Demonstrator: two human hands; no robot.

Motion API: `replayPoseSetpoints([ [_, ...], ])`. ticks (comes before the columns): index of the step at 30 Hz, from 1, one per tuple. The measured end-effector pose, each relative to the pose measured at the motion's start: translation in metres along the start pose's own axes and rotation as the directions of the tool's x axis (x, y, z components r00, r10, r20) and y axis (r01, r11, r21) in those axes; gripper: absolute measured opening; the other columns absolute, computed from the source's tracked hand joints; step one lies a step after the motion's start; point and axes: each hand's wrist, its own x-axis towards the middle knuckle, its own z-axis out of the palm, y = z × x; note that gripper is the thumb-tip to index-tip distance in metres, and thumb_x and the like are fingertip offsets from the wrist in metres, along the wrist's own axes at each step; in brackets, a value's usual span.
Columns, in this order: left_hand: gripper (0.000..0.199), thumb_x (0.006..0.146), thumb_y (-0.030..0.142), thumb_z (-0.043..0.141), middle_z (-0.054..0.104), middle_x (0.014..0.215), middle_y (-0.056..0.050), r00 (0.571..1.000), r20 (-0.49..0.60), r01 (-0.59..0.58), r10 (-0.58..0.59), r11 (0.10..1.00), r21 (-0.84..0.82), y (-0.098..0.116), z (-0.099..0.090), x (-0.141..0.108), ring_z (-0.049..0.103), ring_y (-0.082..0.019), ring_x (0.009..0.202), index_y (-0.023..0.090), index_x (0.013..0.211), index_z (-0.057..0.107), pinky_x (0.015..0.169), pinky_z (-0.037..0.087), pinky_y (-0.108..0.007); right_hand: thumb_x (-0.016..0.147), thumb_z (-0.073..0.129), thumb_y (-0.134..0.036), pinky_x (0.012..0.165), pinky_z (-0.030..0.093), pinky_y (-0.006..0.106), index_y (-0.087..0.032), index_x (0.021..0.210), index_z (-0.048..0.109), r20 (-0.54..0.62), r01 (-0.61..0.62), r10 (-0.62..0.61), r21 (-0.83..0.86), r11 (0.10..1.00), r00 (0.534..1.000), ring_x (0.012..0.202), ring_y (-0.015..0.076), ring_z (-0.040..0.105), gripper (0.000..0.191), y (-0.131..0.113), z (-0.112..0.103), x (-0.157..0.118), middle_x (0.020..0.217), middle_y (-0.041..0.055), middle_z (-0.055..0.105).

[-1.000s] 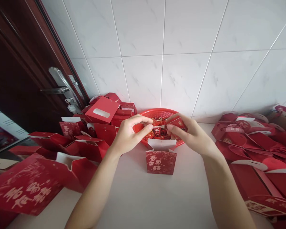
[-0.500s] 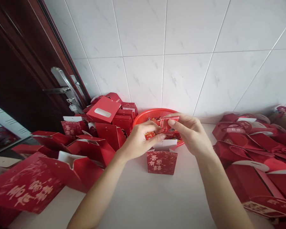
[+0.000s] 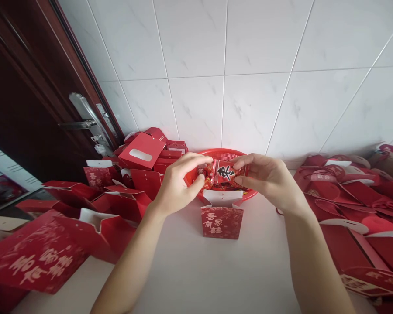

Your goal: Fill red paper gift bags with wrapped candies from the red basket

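Note:
My right hand (image 3: 277, 181) pinches the right side of a red packet (image 3: 227, 172) with a large black character on it. My left hand (image 3: 175, 185) is curled around small red wrapped candies (image 3: 207, 181), its fingertips close to the packet's left end; whether they touch it I cannot tell. Both hands are above a red plastic basket (image 3: 221, 151) of wrapped sweets, mostly hidden behind them. Just in front stands an upright red gift box (image 3: 222, 223) with pale lettering, its top open and its white inner flap raised.
Several red boxes (image 3: 100, 233) with open tops crowd the left of the white table (image 3: 212, 274). More red boxes (image 3: 350, 248) are packed along the right. Behind is a tiled wall (image 3: 196, 109), with a dark door (image 3: 36, 78) at the left.
The packet has turned so its black character faces me and lies more level. My right hand has shifted slightly right, and my left hand has moved a little left and up, its fingers wider.

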Motion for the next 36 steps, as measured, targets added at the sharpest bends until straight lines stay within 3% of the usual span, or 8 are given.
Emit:
replayPoseSetpoints([
  [3,0.031,0.087,0.009,0.054,0.071,0.108,-0.006,0.997,0.053,0.05,-0.05,0.999,0.008,-0.003,-0.008,0.0,0.067,-0.02,0.102,0.021,0.11,0.072,0.094,0.053,-0.034,0.079,0.074,-0.022,0.077,0.058,0.038,-0.023,0.09,0.074,0.015,0.054,-0.052,-0.164,0.985,0.999,0.088,0.0223,0.068,0.011,0.0,-0.003,-0.001,0.099,0.0053,0.073],
  [5,0.023,0.089,0.015,0.056,0.07,0.11,-0.006,0.974,0.203,0.099,-0.102,0.995,0.026,-0.004,-0.011,-0.001,0.067,-0.021,0.103,0.022,0.1,0.074,0.09,0.054,-0.034,0.082,0.068,-0.017,0.083,0.057,0.041,-0.026,0.091,0.076,0.072,0.101,-0.083,-0.3,0.949,0.994,0.094,0.0245,0.069,0.015,-0.001,-0.004,-0.003,0.101,0.0041,0.074],
  [9,0.019,0.093,0.029,0.059,0.069,0.114,-0.005,0.857,0.48,0.17,-0.19,0.982,0.086,-0.004,-0.012,-0.003,0.068,-0.021,0.098,0.027,0.096,0.078,0.085,0.054,-0.034,0.083,0.058,-0.007,0.08,0.055,0.038,-0.03,0.094,0.078,0.204,0.181,-0.094,-0.463,0.868,0.974,0.095,0.0244,0.069,0.033,-0.004,-0.003,-0.006,0.102,0.0011,0.076],
  [17,0.032,0.081,0.039,0.076,0.068,0.121,-0.004,0.602,0.722,0.345,-0.341,0.927,0.15,-0.007,-0.006,-0.003,0.066,-0.025,0.106,0.028,0.112,0.075,0.089,0.051,-0.032,0.081,0.049,0.001,0.063,0.044,0.025,-0.023,0.093,0.072,0.274,0.22,-0.039,-0.669,0.71,0.961,0.069,0.0125,0.059,0.036,0.0,0.007,-0.005,0.091,0.0002,0.072],
  [22,0.027,0.097,0.035,0.054,0.07,0.114,-0.004,0.607,0.72,0.349,-0.337,0.927,0.14,-0.009,-0.006,-0.002,0.066,-0.023,0.104,0.026,0.11,0.076,0.089,0.049,-0.032,0.08,0.05,0.002,0.06,0.04,0.024,-0.021,0.092,0.069,0.266,0.189,0.016,-0.726,0.661,0.964,0.067,0.0123,0.055,0.031,0.002,0.009,-0.004,0.088,0.0013,0.07],
  [26,0.031,0.084,0.034,0.073,0.069,0.12,-0.004,0.596,0.717,0.374,-0.362,0.915,0.151,-0.01,-0.006,-0.002,0.065,-0.025,0.107,0.028,0.115,0.074,0.09,0.049,-0.032,0.08,0.051,0.001,0.055,0.036,0.024,-0.02,0.087,0.068,0.284,0.192,0.042,-0.743,0.641,0.958,0.062,0.0119,0.051,0.028,0.003,0.009,-0.004,0.08,0.0012,0.067],
  [33,0.025,0.09,0.029,0.062,0.072,0.113,-0.005,0.631,0.678,0.356,-0.378,0.917,0.18,-0.01,-0.004,-0.003,0.066,-0.024,0.103,0.022,0.111,0.073,0.087,0.049,-0.032,0.079,0.056,0.0,0.058,0.038,0.023,-0.02,0.086,0.068,0.297,0.196,0.04,-0.719,0.667,0.954,0.063,0.0109,0.052,0.025,0.003,0.007,-0.003,0.08,-0.0006,0.068],
  [36,0.027,0.085,0.03,0.067,0.073,0.112,-0.004,0.615,0.683,0.402,-0.395,0.902,0.159,-0.01,-0.003,-0.002,0.067,-0.024,0.103,0.023,0.11,0.073,0.085,0.049,-0.031,0.08,0.054,0.0,0.056,0.037,0.023,-0.02,0.084,0.068,0.264,0.172,0.035,-0.715,0.677,0.964,0.06,0.0102,0.051,0.024,0.002,0.006,-0.003,0.075,-0.0016,0.067],
])
